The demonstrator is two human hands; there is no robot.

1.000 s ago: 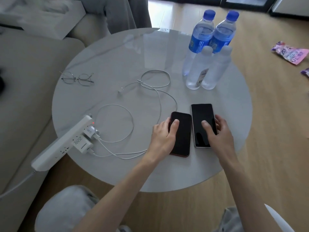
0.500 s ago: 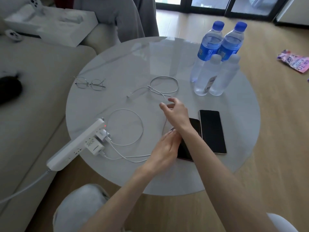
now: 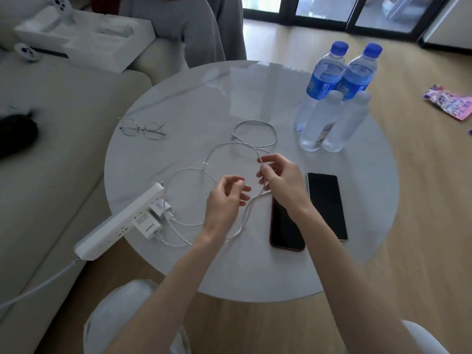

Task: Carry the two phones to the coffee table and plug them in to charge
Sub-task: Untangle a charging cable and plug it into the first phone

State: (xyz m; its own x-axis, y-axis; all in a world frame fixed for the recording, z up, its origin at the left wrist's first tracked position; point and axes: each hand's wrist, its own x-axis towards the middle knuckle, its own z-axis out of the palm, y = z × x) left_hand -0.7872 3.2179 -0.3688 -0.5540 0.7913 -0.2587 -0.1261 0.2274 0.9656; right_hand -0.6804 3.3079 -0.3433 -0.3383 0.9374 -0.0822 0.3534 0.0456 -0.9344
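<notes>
Right hand [image 3: 278, 180] pinches a thin white charging cable [image 3: 255, 200], probably tracing it to its plug; left hand [image 3: 226, 198] hovers half-open, empty. Two black flat phones [image 3: 286, 226] (unplugged) lie just right of both hands.

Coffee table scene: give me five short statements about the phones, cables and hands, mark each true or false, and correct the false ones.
1. Both phones lie screen-up on the coffee table. True.
2. The right hand pinches a white cable. True.
3. A cable is already plugged into one phone. False: neither phone has a cable in it.
4. The left hand rests on a phone. False: it hovers beside the cable.
5. Two chargers sit in the power strip. True.
</notes>
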